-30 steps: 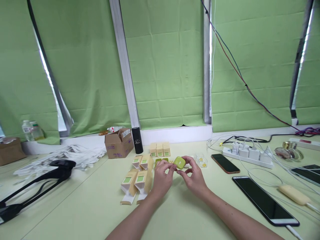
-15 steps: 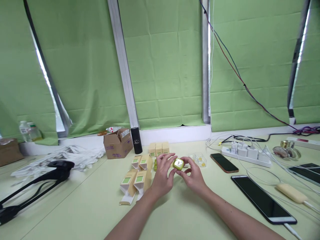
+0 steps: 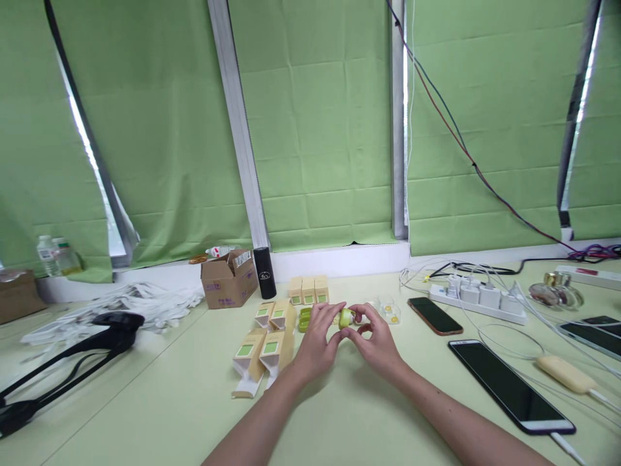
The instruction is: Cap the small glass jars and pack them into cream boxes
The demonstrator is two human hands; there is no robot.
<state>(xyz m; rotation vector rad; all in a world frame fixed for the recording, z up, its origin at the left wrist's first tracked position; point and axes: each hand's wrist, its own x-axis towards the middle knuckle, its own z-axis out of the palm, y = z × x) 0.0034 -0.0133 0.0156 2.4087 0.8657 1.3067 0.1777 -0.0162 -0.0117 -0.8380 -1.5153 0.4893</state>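
A small yellow-green case [image 3: 346, 318] is pinched between the fingertips of my left hand [image 3: 315, 340] and my right hand [image 3: 376, 343], above the table. Its side faces me, and my fingers cover part of it. Left of my left hand, opened cream boxes [image 3: 250, 349] with green squares lie in a group. More cream boxes [image 3: 308, 289] stand in a row behind. Green cases [image 3: 304, 318] rest just beside my left hand. Clear packaging with yellow bits [image 3: 389, 309] lies beyond my right hand.
A phone [image 3: 435, 316], a larger phone [image 3: 509, 385] and a power strip [image 3: 478, 304] with cables lie at the right. A cardboard box [image 3: 229, 283] and a black cylinder [image 3: 264, 272] stand behind. White cables [image 3: 145, 307] and a black frame [image 3: 72, 362] are left.
The held case has turned, so its front with the white label no longer faces me. My fingers have shifted slightly around it, and more of the green cases beside my left hand shows.
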